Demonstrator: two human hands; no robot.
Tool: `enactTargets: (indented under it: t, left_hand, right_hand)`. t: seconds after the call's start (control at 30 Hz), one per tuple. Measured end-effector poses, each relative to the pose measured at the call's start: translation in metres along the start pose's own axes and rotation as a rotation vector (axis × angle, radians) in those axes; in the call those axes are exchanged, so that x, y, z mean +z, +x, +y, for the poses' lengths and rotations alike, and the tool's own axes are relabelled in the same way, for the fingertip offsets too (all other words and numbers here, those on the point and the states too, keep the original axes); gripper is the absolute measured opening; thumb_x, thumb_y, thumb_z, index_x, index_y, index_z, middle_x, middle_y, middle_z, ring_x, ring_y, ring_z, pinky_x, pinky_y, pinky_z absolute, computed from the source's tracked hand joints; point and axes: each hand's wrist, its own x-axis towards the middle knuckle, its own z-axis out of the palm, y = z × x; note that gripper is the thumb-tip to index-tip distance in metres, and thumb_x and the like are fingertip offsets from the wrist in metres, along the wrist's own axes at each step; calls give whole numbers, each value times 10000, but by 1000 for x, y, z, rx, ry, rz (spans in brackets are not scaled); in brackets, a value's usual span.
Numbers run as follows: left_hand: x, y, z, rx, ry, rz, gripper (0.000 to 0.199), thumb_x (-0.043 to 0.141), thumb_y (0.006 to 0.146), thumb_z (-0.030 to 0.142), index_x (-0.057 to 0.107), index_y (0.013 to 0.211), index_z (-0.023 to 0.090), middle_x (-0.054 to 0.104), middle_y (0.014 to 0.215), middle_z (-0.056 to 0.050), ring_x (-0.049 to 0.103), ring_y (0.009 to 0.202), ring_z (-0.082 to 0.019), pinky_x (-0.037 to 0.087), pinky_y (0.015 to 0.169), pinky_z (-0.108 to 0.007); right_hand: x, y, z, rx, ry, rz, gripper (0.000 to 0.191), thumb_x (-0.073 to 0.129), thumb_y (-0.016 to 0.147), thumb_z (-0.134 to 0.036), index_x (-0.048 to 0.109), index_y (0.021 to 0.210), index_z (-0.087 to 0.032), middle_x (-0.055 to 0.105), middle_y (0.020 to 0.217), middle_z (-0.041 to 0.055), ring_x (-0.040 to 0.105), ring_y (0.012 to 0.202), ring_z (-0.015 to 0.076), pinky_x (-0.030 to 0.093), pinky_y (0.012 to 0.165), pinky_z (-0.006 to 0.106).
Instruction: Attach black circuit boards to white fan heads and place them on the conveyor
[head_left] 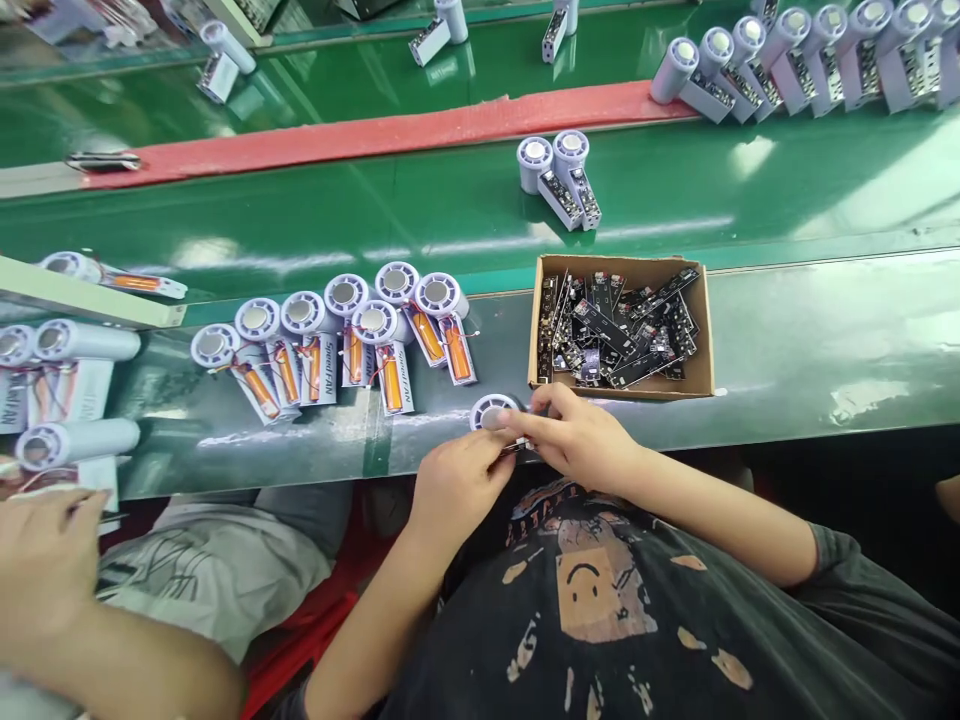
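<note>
My left hand [459, 482] is closed around a lavender fan unit [493, 411] at the table's near edge; the fan's round head shows beyond my fingers. My right hand [574, 435] meets it from the right, thumb and fingers pinched at a small part beside the fan, too small to make out. Just behind my right hand stands a cardboard box [709, 345] full of black circuit boards [611, 325]. To the left, several fan units with orange batteries [390, 380] lie in a loose row.
Two fan units with circuit boards [559, 185] stand on the green belt [375, 225]. A red strip [390, 130] runs behind, with more units at the back right. A co-worker's hand [49, 550] is at far left near other units.
</note>
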Motion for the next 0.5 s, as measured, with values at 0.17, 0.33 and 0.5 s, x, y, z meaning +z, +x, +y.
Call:
enactTargets:
  t: [0.17, 0.33, 0.5]
  left_hand:
    - [7, -5, -11, -373, -568, 107, 209, 677, 822, 363, 730, 945, 203, 759, 866, -45, 657, 638, -157, 525, 606, -268]
    - [10, -5, -12, -599, -944, 73, 341, 741, 758, 412, 715, 994, 167, 557, 535, 54, 440, 402, -70, 369, 421, -196]
    - [11, -4, -12, -653, -998, 57, 381, 768, 735, 405, 709, 1029, 169, 508, 542, 73, 435, 428, -65, 362, 434, -192]
  right_hand:
    - [9, -22, 8, -239, 22, 75, 185, 574, 913, -261, 700, 995, -369, 554, 851, 9, 517, 809, 163, 445, 755, 328]
    - [-1, -18, -13, -135, -209, -54, 202, 492, 985, -293, 690, 1018, -275, 612, 848, 38, 479, 790, 189, 324, 700, 361]
    - [-3, -2, -28, 8, -349, -25, 203, 512, 977, -277, 687, 912, -196, 605, 795, 52, 453, 761, 195, 235, 663, 360]
